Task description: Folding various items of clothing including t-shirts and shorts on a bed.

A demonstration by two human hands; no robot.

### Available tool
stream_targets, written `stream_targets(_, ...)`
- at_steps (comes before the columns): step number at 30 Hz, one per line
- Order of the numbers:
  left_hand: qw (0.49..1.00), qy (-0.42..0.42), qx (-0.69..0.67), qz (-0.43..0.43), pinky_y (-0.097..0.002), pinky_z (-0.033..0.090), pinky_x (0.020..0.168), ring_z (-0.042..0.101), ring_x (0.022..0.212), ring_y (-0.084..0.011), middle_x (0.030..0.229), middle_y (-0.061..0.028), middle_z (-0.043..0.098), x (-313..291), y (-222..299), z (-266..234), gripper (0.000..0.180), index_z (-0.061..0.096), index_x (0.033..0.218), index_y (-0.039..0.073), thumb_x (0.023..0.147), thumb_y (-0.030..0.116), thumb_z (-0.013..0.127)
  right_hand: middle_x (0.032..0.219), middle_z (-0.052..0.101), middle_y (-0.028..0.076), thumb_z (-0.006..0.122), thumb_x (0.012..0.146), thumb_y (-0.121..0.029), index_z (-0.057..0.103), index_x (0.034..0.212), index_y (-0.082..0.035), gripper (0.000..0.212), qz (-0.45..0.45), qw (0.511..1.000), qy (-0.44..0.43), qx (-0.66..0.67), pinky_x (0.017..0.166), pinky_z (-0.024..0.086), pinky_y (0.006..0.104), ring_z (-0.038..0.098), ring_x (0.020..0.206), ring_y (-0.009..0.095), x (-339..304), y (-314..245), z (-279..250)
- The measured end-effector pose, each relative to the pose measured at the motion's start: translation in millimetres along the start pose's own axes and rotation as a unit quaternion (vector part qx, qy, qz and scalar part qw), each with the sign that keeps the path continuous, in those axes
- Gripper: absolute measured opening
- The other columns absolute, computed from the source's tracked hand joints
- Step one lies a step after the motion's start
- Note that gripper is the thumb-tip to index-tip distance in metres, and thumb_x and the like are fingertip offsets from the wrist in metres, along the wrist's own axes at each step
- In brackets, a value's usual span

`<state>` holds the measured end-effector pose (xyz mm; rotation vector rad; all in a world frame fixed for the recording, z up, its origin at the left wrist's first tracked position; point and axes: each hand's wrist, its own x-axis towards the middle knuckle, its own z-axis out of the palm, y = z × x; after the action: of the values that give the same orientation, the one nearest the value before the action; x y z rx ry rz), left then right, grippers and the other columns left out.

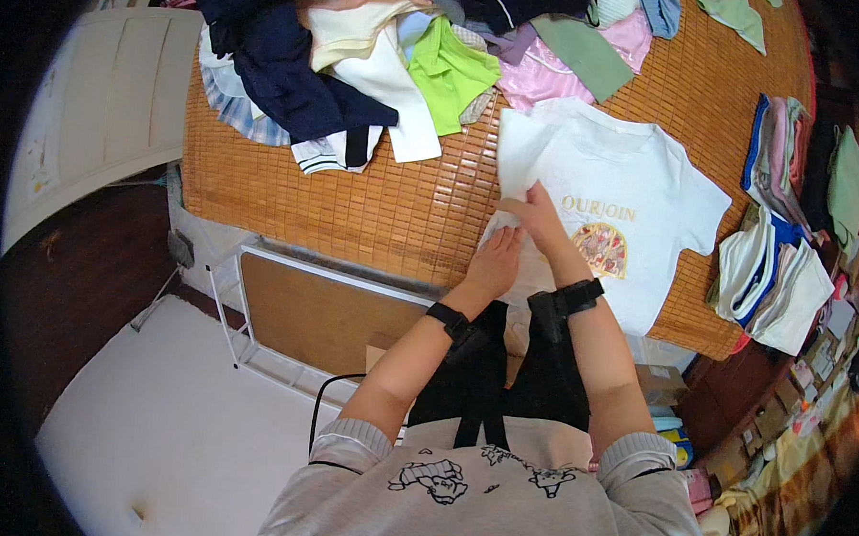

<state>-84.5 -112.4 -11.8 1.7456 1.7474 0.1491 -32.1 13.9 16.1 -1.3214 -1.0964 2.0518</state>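
A white T-shirt (644,177) with a gold print and a colourful patch lies spread on a table covered with a bamboo mat. Its collar points away from me, and its left side looks turned or bunched. At that left side, my right hand (537,218) closes thumb and fingers on the cloth. Just below and to the left, my left hand (495,263) rests on the shirt's edge, fingers stretched out and lying almost flat. The two hands nearly touch, and my right hand and forearm cover part of the shirt.
Across the far side of the bamboo mat (337,197) lies a loose heap of clothes, with a lime-green garment (448,72) and a navy garment (294,80). Folded clothes (774,273) stand in stacks at the right edge. A white-framed folding table (294,305) leans below the near edge.
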Motion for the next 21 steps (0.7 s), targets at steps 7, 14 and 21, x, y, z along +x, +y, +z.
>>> stream_targets(7, 0.993, 0.035, -0.108, 0.008, -0.0418, 0.036, 0.088, 0.048, 0.100, -0.0341, 0.112, -0.0197, 0.050, 8.5, 10.3, 1.8, 0.036, 0.049, 0.109, -0.002, 0.079, 0.018, 0.047, 0.062, 0.050, 0.014, 0.060, 0.080, -0.025, 0.050, 0.068, 0.001, 0.030, -0.032, 0.930, -0.020, -0.366, 0.055, 0.038, 0.0301, 0.049, 0.060, 0.020, -13.5, -29.4, 24.0)
stream_targets(14, 0.999, -0.013, -0.035, -0.013, -0.0455, 0.032, 0.091, 0.048, 0.102, -0.0372, 0.113, -0.0205, 0.051, 17.7, 7.4, -5.0, 0.042, 0.048, 0.114, -0.001, 0.077, 0.020, 0.051, 0.070, 0.055, 0.014, 0.056, 0.080, -0.013, 0.051, 0.073, 0.002, 0.017, -0.093, 0.927, 0.036, -0.361, 0.058, 0.040, 0.0295, 0.052, 0.067, 0.020, -17.3, -19.0, 1.4)
stream_targets(21, 0.998, 0.000, 0.058, 0.008, -0.0452, 0.024, 0.098, 0.035, 0.115, -0.0355, 0.117, -0.0197, 0.045, 11.6, 8.6, -3.9, 0.051, 0.045, 0.116, -0.002, 0.077, 0.030, 0.055, 0.111, 0.055, 0.008, 0.052, 0.071, 0.006, 0.040, 0.123, 0.001, 0.053, -0.059, 0.985, 0.123, 0.107, 0.082, 0.042, 0.0249, 0.053, 0.097, 0.015, -5.2, 22.0, -50.7)
